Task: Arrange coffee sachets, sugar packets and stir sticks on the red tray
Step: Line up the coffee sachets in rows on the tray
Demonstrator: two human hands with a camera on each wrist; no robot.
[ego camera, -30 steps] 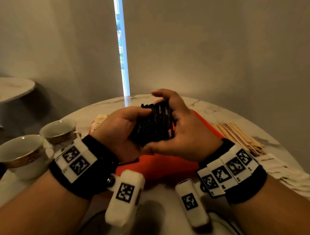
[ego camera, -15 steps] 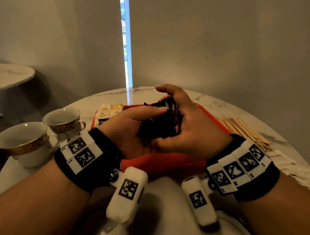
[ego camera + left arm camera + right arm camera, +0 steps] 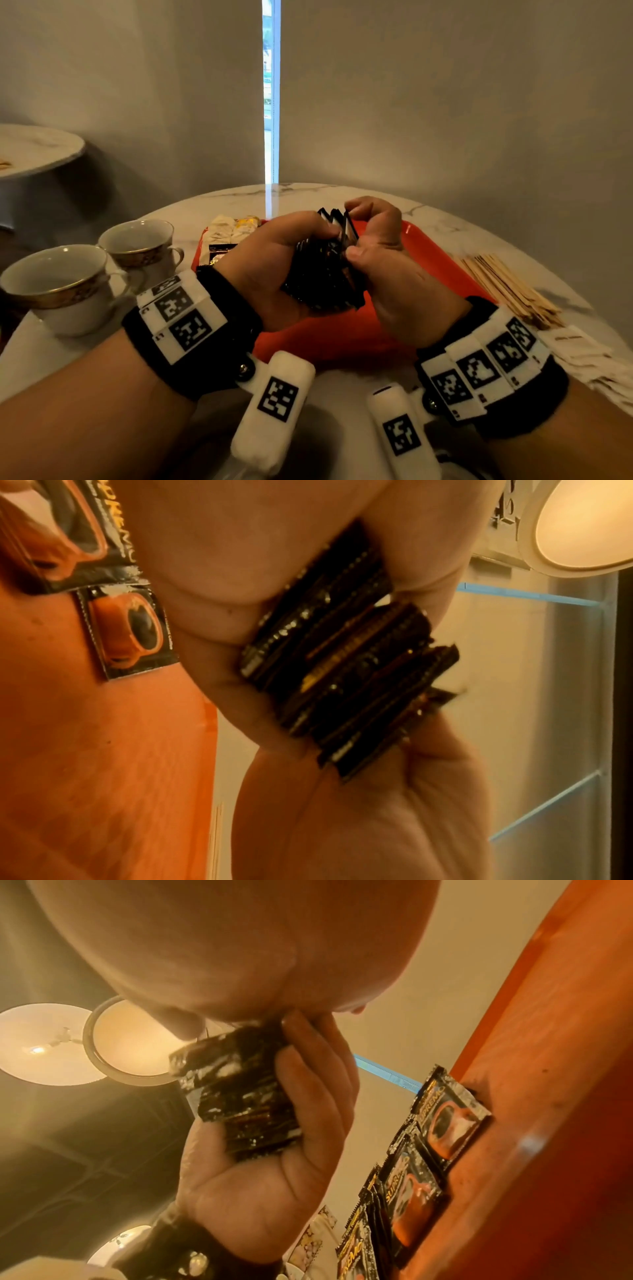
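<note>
Shifting sachet stack [image 3: 325, 274] lower, fanned.

head: high, looking down | wrists: close, upward | shared: sachet stack [image 3: 325, 274]

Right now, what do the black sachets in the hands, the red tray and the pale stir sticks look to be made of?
Black coffee sachets: glossy foil or plastic film, judging by glints and crimped edges. Red tray: smooth, slightly shiny, probably plastic. Pale stir sticks: thin flat strips, matte tan, likely wood. Left hand and right hand both grip the stack.
</note>
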